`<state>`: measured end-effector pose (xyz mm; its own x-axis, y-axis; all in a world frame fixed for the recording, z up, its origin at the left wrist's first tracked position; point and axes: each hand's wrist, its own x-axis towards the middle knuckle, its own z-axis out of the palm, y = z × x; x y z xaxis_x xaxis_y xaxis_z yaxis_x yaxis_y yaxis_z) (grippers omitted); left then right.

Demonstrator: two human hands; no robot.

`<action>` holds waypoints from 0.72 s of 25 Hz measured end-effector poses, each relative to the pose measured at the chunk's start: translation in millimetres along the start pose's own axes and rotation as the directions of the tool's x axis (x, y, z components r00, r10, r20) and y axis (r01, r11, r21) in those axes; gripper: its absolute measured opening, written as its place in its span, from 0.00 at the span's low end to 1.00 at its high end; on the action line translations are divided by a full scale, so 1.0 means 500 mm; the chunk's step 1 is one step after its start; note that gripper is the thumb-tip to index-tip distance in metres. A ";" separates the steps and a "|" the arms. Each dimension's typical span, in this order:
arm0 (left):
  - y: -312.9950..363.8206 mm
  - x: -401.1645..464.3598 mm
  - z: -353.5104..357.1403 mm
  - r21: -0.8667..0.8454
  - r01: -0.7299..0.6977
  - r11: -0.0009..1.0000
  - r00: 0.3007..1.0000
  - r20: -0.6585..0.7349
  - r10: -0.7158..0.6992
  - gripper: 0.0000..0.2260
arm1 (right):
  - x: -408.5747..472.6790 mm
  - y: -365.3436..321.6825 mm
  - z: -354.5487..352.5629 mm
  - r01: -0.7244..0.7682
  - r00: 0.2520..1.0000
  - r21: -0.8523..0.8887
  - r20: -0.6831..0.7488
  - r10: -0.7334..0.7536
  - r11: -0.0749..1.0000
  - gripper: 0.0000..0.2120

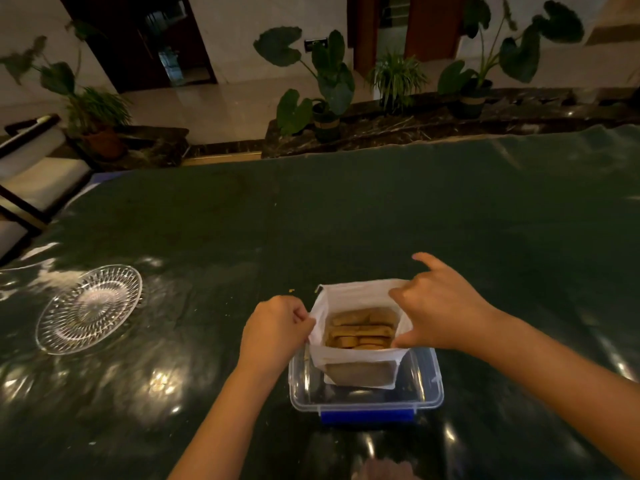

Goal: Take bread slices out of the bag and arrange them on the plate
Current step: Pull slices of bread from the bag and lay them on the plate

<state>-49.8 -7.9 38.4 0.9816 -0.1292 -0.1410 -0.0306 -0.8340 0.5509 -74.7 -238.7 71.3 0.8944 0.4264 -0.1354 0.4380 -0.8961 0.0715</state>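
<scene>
A white plastic bag (349,296) stands upright in a clear plastic container (427,379) with a blue latch, near the table's front edge. Its mouth is held wide, and several brown bread slices (360,330) show inside. My left hand (277,327) pinches the bag's left rim. My right hand (440,306) grips the right rim, index finger pointing away. A clear cut-glass plate (90,308) lies on the table to the left, with nothing on it.
The table (346,209) is dark green and glossy, with a few crumbs near the bag. Beyond its far edge are potted plants (322,84) on a dark ledge. A chair (31,168) stands at the far left.
</scene>
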 end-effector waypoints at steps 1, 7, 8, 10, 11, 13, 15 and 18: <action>0.000 0.000 0.002 -0.002 -0.002 1.000 1.000 0.004 0.002 0.07 | 0.012 -0.014 -0.004 0.022 1.000 0.065 -0.010 -0.021 0.998 0.20; 0.009 -0.001 0.008 -0.079 -0.025 0.997 0.999 0.023 0.027 0.07 | 0.151 -0.063 0.010 -0.134 0.961 0.417 0.276 0.016 0.899 0.20; 0.011 -0.001 0.008 -0.080 -0.029 0.996 0.999 0.024 0.031 0.07 | 0.170 -0.063 0.020 -0.217 0.918 0.348 0.391 0.070 0.912 0.21; 0.015 0.000 0.008 -0.081 -0.037 0.996 0.998 0.041 0.040 0.06 | 0.195 -0.060 0.040 -0.317 0.797 0.174 0.582 0.162 0.932 0.22; 0.017 0.000 0.008 -0.081 -0.038 0.996 0.998 0.054 0.042 0.06 | 0.201 -0.056 0.051 -0.313 0.767 0.127 0.619 0.172 0.941 0.22; 0.019 0.001 0.006 -0.084 -0.033 0.996 0.997 0.072 0.039 0.06 | 0.203 -0.049 0.076 -0.287 0.765 0.127 0.627 0.147 0.949 0.22; 0.018 0.003 0.004 -0.098 -0.020 0.995 0.997 0.071 0.027 0.07 | 0.191 -0.044 0.100 -0.303 0.788 0.175 0.599 0.143 0.937 0.22; 0.019 0.005 0.001 -0.130 0.003 0.992 0.997 0.071 0.006 0.07 | 0.168 -0.036 0.129 -0.345 0.849 0.335 0.510 0.139 0.877 0.21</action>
<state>-47.9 -16.4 43.1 0.9656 -0.1720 -0.1952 -0.0030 -0.7575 0.6528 -13.3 -194.7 -5.4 0.7738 0.1743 -0.6090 0.0451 -0.9741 -0.2216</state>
